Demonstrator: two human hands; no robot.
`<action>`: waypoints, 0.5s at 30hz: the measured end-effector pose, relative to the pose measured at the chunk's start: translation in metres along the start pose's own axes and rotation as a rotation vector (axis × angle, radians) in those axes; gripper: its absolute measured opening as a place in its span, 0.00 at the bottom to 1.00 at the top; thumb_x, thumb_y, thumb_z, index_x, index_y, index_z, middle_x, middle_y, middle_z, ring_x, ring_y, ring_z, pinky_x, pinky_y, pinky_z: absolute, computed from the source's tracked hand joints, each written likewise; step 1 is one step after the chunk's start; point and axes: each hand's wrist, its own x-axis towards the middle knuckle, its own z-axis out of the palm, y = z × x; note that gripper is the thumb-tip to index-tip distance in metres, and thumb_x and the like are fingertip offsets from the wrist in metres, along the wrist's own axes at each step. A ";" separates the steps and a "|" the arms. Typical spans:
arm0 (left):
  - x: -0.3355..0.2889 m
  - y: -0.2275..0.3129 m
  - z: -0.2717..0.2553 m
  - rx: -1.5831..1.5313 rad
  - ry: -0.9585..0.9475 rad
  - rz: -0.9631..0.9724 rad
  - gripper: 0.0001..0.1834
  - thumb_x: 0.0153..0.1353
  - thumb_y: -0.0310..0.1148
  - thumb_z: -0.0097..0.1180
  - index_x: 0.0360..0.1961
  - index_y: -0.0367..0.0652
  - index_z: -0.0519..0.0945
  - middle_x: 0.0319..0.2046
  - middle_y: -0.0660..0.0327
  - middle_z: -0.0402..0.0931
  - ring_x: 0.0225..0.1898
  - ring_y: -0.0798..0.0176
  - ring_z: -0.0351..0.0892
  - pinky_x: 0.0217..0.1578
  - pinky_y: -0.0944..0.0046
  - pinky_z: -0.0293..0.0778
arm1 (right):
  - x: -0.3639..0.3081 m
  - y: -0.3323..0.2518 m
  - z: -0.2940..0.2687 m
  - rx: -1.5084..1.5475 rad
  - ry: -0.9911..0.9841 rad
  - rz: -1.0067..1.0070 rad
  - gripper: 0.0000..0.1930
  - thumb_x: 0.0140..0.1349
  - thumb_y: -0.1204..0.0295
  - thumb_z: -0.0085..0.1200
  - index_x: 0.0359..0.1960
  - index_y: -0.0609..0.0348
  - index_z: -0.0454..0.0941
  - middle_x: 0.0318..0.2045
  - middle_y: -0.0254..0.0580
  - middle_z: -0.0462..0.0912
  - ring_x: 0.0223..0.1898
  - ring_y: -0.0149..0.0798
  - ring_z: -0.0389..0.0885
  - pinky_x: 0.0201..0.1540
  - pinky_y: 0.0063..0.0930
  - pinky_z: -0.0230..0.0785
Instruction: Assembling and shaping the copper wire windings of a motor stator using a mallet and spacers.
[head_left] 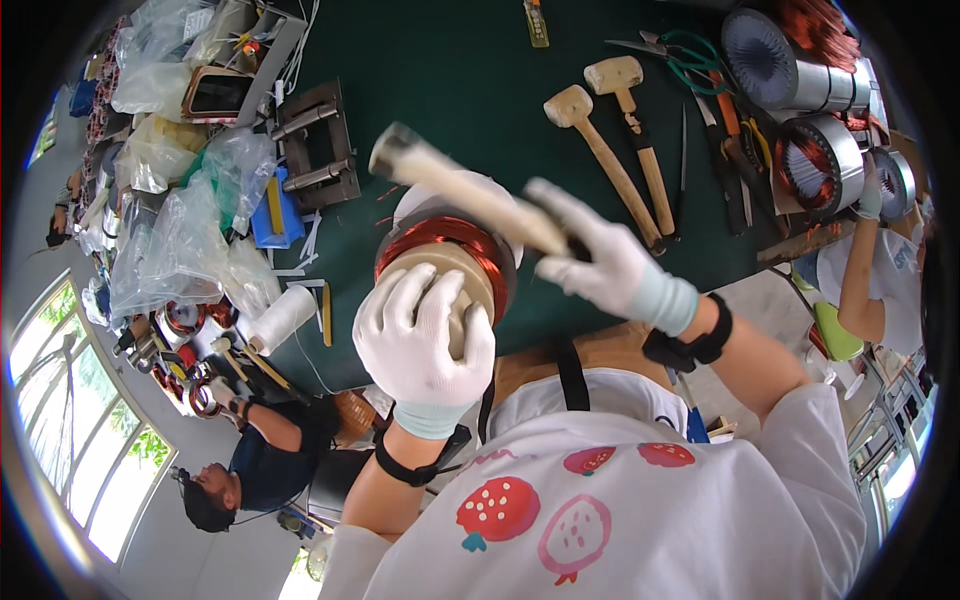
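Beyond the left hand (425, 335), toward the person's left, clear plastic bags (185, 245) lie heaped at the edge of the green mat (470, 70); what is inside them is too crumpled to tell, though a blue box (272, 212) shows between them, and a white roll (281, 318) lies just beside the heap.

The motor coil (445, 255) stands directly under both hands — a round core wound with shiny copper-red wire, capped by a pale tan disc; the left hand, in a white glove, is spread flat on that cap, fingers curled over its rim, pressing rather than gripping.

The right hand (600, 262), also gloved, is clenched round the handle of a pale mallet (455, 185) whose blurred head hangs above the coil.

Past the right hand lie two wooden mallets (610, 135) side by side, then green-handled scissors (690, 55); further right — metal stators (790, 70) with copper windings.

Far beyond the hands, a small yellow-green packet (537, 22) lies flat, its label too small to make out.
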 end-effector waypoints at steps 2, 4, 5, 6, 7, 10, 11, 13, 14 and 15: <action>0.000 0.001 -0.004 -0.022 -0.005 -0.004 0.17 0.47 0.27 0.61 0.42 0.44 0.84 0.46 0.54 0.79 0.47 0.45 0.78 0.51 0.47 0.72 | 0.011 -0.015 -0.034 0.171 0.208 0.339 0.37 0.68 0.70 0.56 0.77 0.55 0.53 0.40 0.41 0.81 0.23 0.27 0.78 0.27 0.20 0.76; -0.004 -0.002 0.000 0.015 0.033 0.020 0.16 0.46 0.33 0.64 0.40 0.47 0.85 0.44 0.58 0.79 0.46 0.48 0.78 0.46 0.48 0.73 | 0.007 -0.007 -0.027 0.273 0.340 0.375 0.38 0.67 0.73 0.55 0.77 0.54 0.52 0.43 0.44 0.81 0.25 0.30 0.80 0.30 0.22 0.77; -0.004 -0.002 0.002 0.000 0.033 0.029 0.16 0.46 0.33 0.64 0.40 0.47 0.85 0.44 0.58 0.79 0.46 0.48 0.78 0.46 0.48 0.73 | 0.002 -0.001 -0.024 0.360 0.491 0.405 0.38 0.66 0.75 0.53 0.78 0.53 0.51 0.47 0.46 0.82 0.26 0.32 0.83 0.33 0.25 0.79; -0.002 -0.002 0.004 -0.019 0.032 0.042 0.16 0.46 0.32 0.64 0.39 0.47 0.85 0.44 0.58 0.79 0.46 0.48 0.78 0.46 0.48 0.73 | -0.005 0.003 -0.007 -0.140 0.143 0.134 0.38 0.67 0.75 0.53 0.78 0.52 0.51 0.55 0.54 0.81 0.43 0.44 0.87 0.52 0.34 0.78; -0.002 -0.004 0.006 -0.021 0.039 0.051 0.15 0.45 0.32 0.64 0.38 0.47 0.84 0.43 0.58 0.79 0.45 0.48 0.78 0.45 0.47 0.74 | -0.018 -0.002 -0.003 -0.038 -0.068 0.338 0.38 0.67 0.74 0.54 0.77 0.53 0.53 0.61 0.56 0.76 0.52 0.46 0.84 0.59 0.35 0.72; 0.000 -0.006 -0.002 -0.048 -0.012 0.071 0.15 0.44 0.32 0.64 0.37 0.48 0.84 0.43 0.59 0.79 0.44 0.49 0.78 0.44 0.48 0.75 | 0.002 0.002 -0.027 -0.152 -0.090 -0.045 0.36 0.68 0.71 0.54 0.77 0.52 0.54 0.49 0.52 0.83 0.47 0.40 0.86 0.54 0.31 0.77; -0.003 -0.006 -0.005 -0.039 -0.016 0.060 0.15 0.44 0.32 0.64 0.37 0.48 0.84 0.43 0.59 0.79 0.44 0.49 0.78 0.44 0.48 0.75 | 0.016 -0.006 -0.046 0.021 0.034 0.235 0.34 0.70 0.71 0.52 0.76 0.52 0.55 0.43 0.44 0.81 0.42 0.33 0.84 0.46 0.27 0.77; -0.002 -0.006 -0.003 -0.049 -0.012 0.114 0.15 0.42 0.32 0.65 0.36 0.49 0.84 0.42 0.60 0.79 0.43 0.50 0.78 0.43 0.48 0.75 | 0.029 -0.022 -0.050 0.205 0.368 0.416 0.32 0.72 0.70 0.48 0.76 0.53 0.55 0.34 0.36 0.78 0.27 0.26 0.78 0.27 0.19 0.72; -0.001 -0.008 -0.004 -0.043 -0.011 0.113 0.15 0.42 0.32 0.65 0.36 0.49 0.84 0.42 0.60 0.79 0.43 0.50 0.78 0.43 0.48 0.75 | 0.034 -0.028 -0.039 0.221 0.569 0.308 0.32 0.72 0.70 0.46 0.77 0.53 0.53 0.30 0.34 0.76 0.17 0.25 0.73 0.16 0.16 0.65; 0.004 -0.008 -0.004 -0.081 -0.028 0.140 0.15 0.41 0.32 0.65 0.35 0.50 0.84 0.42 0.60 0.79 0.42 0.50 0.78 0.43 0.49 0.75 | -0.005 0.045 -0.047 0.523 0.220 0.474 0.31 0.73 0.71 0.44 0.77 0.53 0.52 0.39 0.41 0.81 0.21 0.29 0.76 0.25 0.21 0.73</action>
